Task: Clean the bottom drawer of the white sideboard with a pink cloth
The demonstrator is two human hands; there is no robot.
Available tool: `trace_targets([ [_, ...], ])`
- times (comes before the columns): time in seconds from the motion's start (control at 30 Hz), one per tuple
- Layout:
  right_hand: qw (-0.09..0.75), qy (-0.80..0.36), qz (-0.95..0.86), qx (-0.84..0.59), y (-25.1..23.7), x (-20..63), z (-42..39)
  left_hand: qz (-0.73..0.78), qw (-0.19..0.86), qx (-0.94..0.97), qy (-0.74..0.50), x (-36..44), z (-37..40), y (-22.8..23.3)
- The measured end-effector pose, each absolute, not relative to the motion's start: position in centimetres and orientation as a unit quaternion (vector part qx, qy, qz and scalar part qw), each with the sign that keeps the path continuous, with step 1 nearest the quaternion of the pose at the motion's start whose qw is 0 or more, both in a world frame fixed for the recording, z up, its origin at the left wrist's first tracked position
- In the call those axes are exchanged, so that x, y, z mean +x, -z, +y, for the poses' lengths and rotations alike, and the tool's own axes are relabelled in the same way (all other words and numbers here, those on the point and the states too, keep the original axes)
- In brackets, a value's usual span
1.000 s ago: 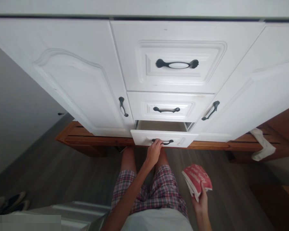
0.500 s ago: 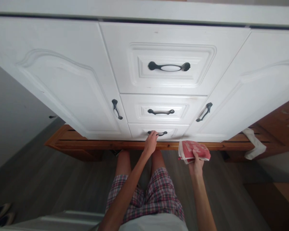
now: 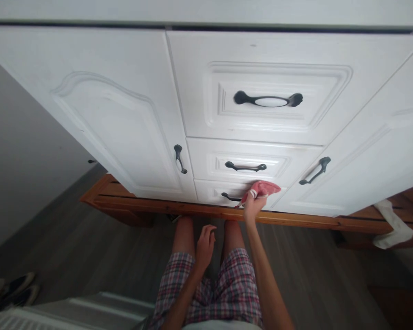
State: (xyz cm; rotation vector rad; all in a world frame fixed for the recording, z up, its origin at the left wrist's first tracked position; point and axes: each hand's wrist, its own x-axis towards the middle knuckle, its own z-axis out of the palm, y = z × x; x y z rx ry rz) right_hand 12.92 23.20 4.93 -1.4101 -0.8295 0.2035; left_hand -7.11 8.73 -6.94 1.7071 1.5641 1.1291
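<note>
My right hand (image 3: 253, 205) is closed on a red and white cloth (image 3: 264, 187), which lies bunched against the right part of the bottom drawer (image 3: 206, 189). The cloth hides the right end of that drawer's black handle (image 3: 229, 198). My left hand (image 3: 205, 244) hangs over my knees, below the wooden ledge, with its fingers loosely bent and apart and nothing in it. Above the bottom drawer are a middle drawer (image 3: 211, 160) and a larger top drawer (image 3: 192, 91), all closed.
White cabinet doors with black handles flank the drawers, one at left (image 3: 106, 137) and one at right (image 3: 371, 160). A wooden bench (image 3: 199, 210) runs under the cabinet. A white sock-like cloth (image 3: 395, 229) hangs at its right end. Shoes (image 3: 20, 291) stand on the floor at lower left.
My left hand has let go of the bottom drawer's handle and dropped toward my knees. My right hand has moved left and up, bringing the cloth onto the drawer front. The view has shifted left.
</note>
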Motion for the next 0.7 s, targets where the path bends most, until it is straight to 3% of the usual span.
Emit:
trace_targets([
  [0.1, 0.599, -0.021, -0.476, -0.643, -5.4, 6.6, 23.2, 0.590, 0.318, 0.632, -0.388, -10.0, 6.4, 9.7],
  [0.33, 0.439, -0.043, -0.670, -0.597, -3.5, -5.8, 24.0, 0.622, 0.352, 0.614, -0.334, -13.2, 5.0, 12.1],
  [0.53, 0.293, -0.050, -0.750, -0.590, 0.5, -4.5, 24.1, 0.643, 0.353, 0.600, -0.318, -13.3, 5.2, 12.4],
  [0.7, 0.267, -0.038, -0.783, -0.561, 4.4, 0.1, 22.7, 0.640, 0.363, 0.606, -0.303, -13.0, 5.6, 12.5],
])
